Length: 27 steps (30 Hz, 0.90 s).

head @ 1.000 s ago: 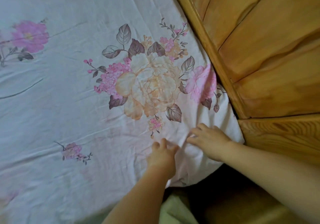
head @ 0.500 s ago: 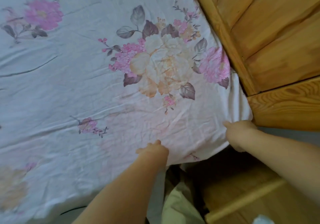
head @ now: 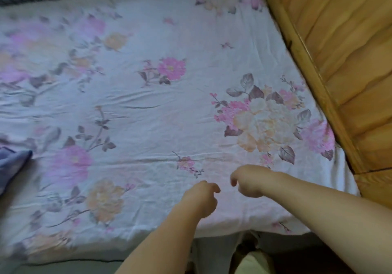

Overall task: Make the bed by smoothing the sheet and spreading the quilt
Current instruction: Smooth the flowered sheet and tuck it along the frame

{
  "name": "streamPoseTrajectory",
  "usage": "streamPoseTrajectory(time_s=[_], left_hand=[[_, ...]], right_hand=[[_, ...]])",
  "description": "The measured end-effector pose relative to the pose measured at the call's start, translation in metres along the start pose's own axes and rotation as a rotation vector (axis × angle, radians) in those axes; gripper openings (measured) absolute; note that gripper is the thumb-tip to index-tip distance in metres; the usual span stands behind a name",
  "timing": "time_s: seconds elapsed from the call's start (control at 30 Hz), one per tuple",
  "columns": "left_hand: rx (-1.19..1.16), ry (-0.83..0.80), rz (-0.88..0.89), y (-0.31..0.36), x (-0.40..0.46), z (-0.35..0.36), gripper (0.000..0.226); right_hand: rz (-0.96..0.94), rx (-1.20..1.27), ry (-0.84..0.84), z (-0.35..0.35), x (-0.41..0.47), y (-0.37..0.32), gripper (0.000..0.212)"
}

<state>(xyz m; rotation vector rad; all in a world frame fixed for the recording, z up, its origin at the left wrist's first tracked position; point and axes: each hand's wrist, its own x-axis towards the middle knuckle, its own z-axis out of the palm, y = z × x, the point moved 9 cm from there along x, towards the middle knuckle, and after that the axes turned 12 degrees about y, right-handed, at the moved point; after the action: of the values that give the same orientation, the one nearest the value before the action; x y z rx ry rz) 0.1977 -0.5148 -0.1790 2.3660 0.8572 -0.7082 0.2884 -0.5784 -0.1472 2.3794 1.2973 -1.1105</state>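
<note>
Both hands hover side by side over the sheet's near edge, fingers loosely curled, each grip holding nothing: left hand point(head: 200, 197), right hand point(head: 251, 180). The floral sheet point(head: 161, 112) covers the bed, lightly creased. A blue cloth point(head: 11, 165) lies at its left edge; a wooden headboard point(head: 343, 47) stands right.

Head view looks steeply down, close over the sheet point(head: 161, 112)
</note>
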Motion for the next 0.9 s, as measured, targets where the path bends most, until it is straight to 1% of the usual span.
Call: streamPoseTrajectory(time_s=[0.13,0.37,0.53,0.6,0.7,0.9], left_hand=[[-0.036,0.088,-0.006,-0.048,-0.031,-0.044,0.043],[-0.11,0.132,-0.022,-0.13,-0.093,-0.094,0.04],[-0.167,0.192,-0.1,-0.179,-0.122,-0.121,0.038],[-0.166,0.205,-0.141,-0.196,-0.127,-0.125,0.038],[-0.189,0.194,-0.182,-0.208,-0.132,-0.123,0.038],[-0.206,0.146,-0.262,-0.212,-0.13,-0.108,0.037]], right_hand=[[-0.05,-0.07,-0.001,-0.022,-0.019,-0.056,0.043],[-0.059,-0.122,0.087,-0.064,-0.053,-0.135,0.043],[-0.134,-0.061,0.148,-0.074,-0.058,-0.181,0.04],[-0.15,-0.036,0.139,-0.066,-0.056,-0.188,0.038],[-0.158,-0.013,0.084,-0.046,-0.047,-0.187,0.038],[-0.102,0.107,0.025,-0.025,-0.041,-0.146,0.036]])
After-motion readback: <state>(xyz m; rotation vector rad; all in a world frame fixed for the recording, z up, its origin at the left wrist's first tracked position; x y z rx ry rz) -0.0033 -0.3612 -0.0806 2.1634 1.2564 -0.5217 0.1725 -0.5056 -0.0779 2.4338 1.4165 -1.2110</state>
